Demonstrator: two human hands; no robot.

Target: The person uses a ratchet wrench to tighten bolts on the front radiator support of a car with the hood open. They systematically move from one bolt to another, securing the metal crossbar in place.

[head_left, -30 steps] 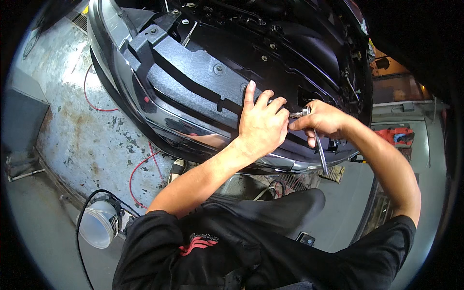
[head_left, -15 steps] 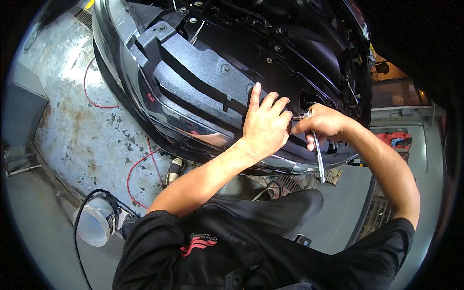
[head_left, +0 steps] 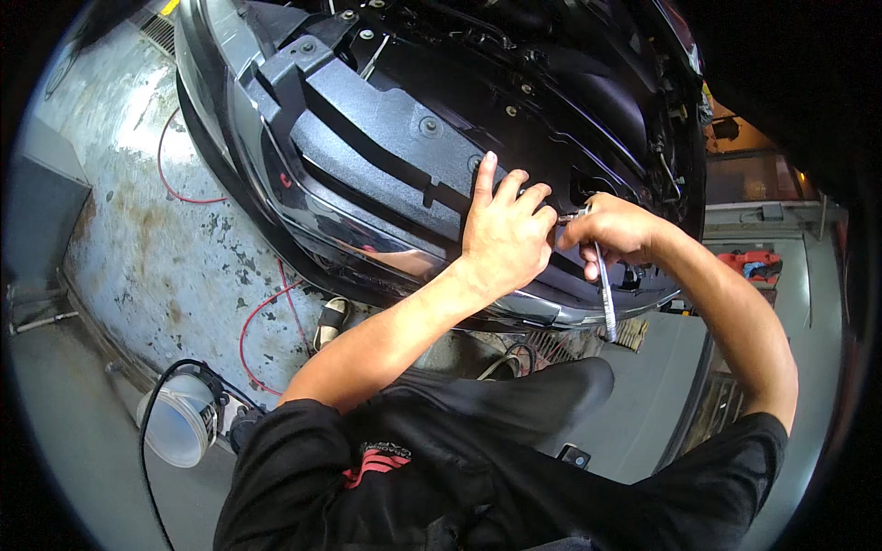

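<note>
A black car front end [head_left: 395, 138] with its foam bumper absorber exposed fills the upper view above stained concrete. The left hand [head_left: 503, 234] lies flat on the absorber, fingers spread, index pointing up. Just right, touching its fingertips, the right hand [head_left: 617, 231] curls tight around a metal ratchet wrench [head_left: 604, 289], handle hanging down.

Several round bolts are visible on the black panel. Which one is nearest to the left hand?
The bolt just left of the left hand's raised index fingertip. The others, like the one up-left, sit clearly farther away.
</note>
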